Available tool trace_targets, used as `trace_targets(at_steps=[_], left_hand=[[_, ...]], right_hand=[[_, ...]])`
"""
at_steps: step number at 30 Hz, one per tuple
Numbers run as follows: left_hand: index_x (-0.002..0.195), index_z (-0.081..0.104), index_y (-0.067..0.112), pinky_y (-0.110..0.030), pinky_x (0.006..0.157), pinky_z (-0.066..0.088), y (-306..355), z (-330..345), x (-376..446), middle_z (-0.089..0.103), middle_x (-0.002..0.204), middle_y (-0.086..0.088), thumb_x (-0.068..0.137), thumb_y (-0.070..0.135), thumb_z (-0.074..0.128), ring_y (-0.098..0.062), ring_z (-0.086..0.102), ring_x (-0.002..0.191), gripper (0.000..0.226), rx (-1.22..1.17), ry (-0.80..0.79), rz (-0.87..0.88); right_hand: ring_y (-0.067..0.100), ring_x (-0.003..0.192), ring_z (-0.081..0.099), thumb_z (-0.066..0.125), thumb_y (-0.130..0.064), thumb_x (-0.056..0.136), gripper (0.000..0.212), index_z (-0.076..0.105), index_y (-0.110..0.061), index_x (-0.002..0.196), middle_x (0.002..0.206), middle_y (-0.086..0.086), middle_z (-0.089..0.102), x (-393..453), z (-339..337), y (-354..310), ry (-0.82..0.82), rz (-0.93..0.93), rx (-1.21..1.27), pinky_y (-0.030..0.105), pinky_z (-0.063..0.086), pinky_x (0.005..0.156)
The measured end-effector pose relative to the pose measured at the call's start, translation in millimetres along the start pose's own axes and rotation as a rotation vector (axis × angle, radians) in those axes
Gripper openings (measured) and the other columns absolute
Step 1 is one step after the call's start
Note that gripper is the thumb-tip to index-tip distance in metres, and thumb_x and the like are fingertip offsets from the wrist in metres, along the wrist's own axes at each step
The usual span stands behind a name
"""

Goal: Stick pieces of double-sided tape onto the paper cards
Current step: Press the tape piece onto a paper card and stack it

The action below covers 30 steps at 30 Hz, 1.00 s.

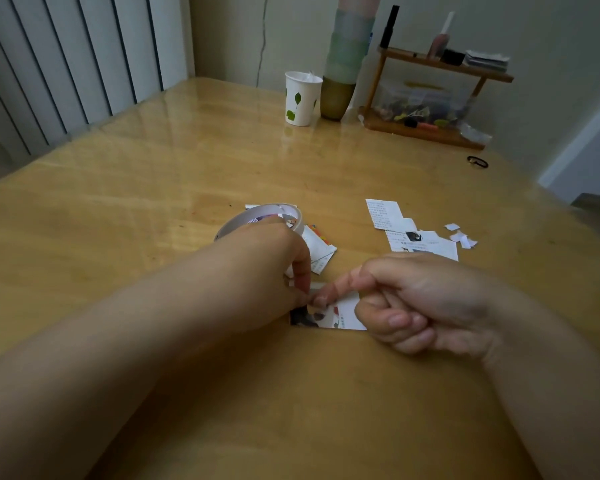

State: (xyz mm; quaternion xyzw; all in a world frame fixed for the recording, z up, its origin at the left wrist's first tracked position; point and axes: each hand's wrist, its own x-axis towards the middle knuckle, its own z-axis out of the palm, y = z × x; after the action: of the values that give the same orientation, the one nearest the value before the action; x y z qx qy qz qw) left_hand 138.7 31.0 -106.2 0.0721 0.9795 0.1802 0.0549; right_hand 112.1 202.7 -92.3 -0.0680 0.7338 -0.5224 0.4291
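Note:
A printed paper card (340, 315) lies on the wooden table (153, 202) between my hands. My left hand (274, 268) grips a white roll of double-sided tape (257, 216), and a strip of tape runs from the roll down to the card. The extended index finger of my right hand (420, 303) presses the tape end onto the card's upper edge; its other fingers are curled with nothing in them. More cut cards (321, 249) lie behind my left hand, partly hidden. A row of paper cards (406, 230) lies to the right.
Small paper scraps (461, 237) lie right of the cards. At the back stand a white paper cup (300, 98), a tall green-and-gold cylinder (343, 74) and a wooden shelf rack (430, 98) with small items. A black hair tie (477, 162) lies near the right edge.

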Motion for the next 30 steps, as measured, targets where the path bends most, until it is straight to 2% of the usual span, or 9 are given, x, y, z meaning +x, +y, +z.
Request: trace_targets(at_steps=[3,6,9,12,17,20,23,27,30], left_hand=[[0.076,0.056,0.032,-0.027,0.084,0.047,-0.4,0.7,-1.5,0.058,0.108,0.009,0.086,0.037,0.058,-0.011,0.05,0.119,0.011,0.0,-0.008,-0.003],[0.073,0.057,0.03,-0.031,0.088,0.048,-0.3,2.3,-3.1,0.059,0.095,0.01,0.082,0.044,0.057,-0.011,0.049,0.12,0.017,-0.008,-0.005,-0.009],[0.075,0.061,0.024,-0.033,0.083,0.05,2.6,5.1,-3.2,0.059,0.082,0.006,0.073,0.06,0.049,-0.012,0.056,0.109,0.038,-0.003,0.026,-0.01],[0.076,0.062,0.023,-0.028,0.075,0.05,3.8,7.1,-1.3,0.059,0.085,0.005,0.076,0.057,0.056,-0.011,0.057,0.098,0.034,0.017,0.054,-0.014],[0.076,0.061,0.025,-0.03,0.083,0.048,3.0,5.7,-0.8,0.057,0.085,0.007,0.076,0.053,0.062,-0.011,0.053,0.114,0.028,0.019,0.03,-0.01],[0.078,0.061,0.025,-0.031,0.087,0.045,3.4,5.8,-0.7,0.054,0.084,0.01,0.078,0.052,0.062,-0.012,0.048,0.12,0.027,0.035,0.018,0.017],[0.078,0.059,0.027,-0.032,0.087,0.044,2.5,6.5,-0.2,0.047,0.087,0.014,0.078,0.052,0.062,-0.014,0.047,0.121,0.025,0.062,0.018,0.04],[0.071,0.051,0.03,-0.028,0.083,0.043,2.6,7.1,-0.5,0.039,0.084,0.018,0.078,0.054,0.06,-0.013,0.047,0.121,0.026,0.071,0.023,0.056],[0.074,0.054,0.029,-0.027,0.084,0.042,0.9,8.9,0.2,0.043,0.086,0.016,0.08,0.051,0.06,-0.013,0.047,0.12,0.024,0.064,0.043,0.07]], right_hand=[[0.004,0.033,0.015,0.034,-0.012,0.093,0.033,0.066,-0.008,0.099,0.041,-0.002,0.029,1.1,0.1,1.1,0.041,-0.017,-0.066,0.01,0.012,0.034],[0.005,0.033,0.016,0.035,-0.013,0.09,0.033,0.068,-0.012,0.093,0.041,-0.001,0.03,0.1,0.9,0.6,0.054,-0.033,-0.136,0.011,0.013,0.035],[0.006,0.033,0.016,0.033,-0.012,0.092,0.036,0.069,-0.015,0.092,0.042,-0.001,0.03,-0.6,1.0,-0.1,0.056,-0.048,-0.196,0.011,0.015,0.034],[0.006,0.033,0.016,0.03,-0.011,0.094,0.039,0.068,-0.016,0.094,0.041,-0.001,0.031,-1.3,0.7,0.3,0.063,-0.064,-0.259,0.011,0.016,0.034],[0.008,0.036,0.023,0.028,-0.01,0.093,0.043,0.068,-0.025,0.094,0.042,-0.002,0.036,-3.4,0.1,0.3,0.088,-0.09,-0.416,0.015,0.021,0.036],[0.007,0.034,0.03,0.029,-0.013,0.092,0.044,0.067,-0.036,0.095,0.041,-0.005,0.041,-3.8,-1.0,-0.7,0.118,-0.094,-0.56,0.019,0.03,0.04],[0.005,0.037,0.038,0.03,-0.014,0.093,0.046,0.065,-0.043,0.096,0.041,-0.008,0.045,-4.1,-1.3,0.4,0.167,-0.118,-0.689,0.023,0.037,0.05],[0.009,0.042,0.036,0.036,-0.014,0.092,0.047,0.062,-0.051,0.098,0.051,-0.004,0.046,-5.3,-1.6,2.0,0.259,-0.17,-0.822,0.024,0.034,0.048],[0.005,0.042,0.04,0.039,-0.018,0.091,0.05,0.056,-0.062,0.105,0.055,-0.018,0.054,-7.2,-5.4,3.7,0.349,-0.184,-0.954,0.024,0.041,0.05]])
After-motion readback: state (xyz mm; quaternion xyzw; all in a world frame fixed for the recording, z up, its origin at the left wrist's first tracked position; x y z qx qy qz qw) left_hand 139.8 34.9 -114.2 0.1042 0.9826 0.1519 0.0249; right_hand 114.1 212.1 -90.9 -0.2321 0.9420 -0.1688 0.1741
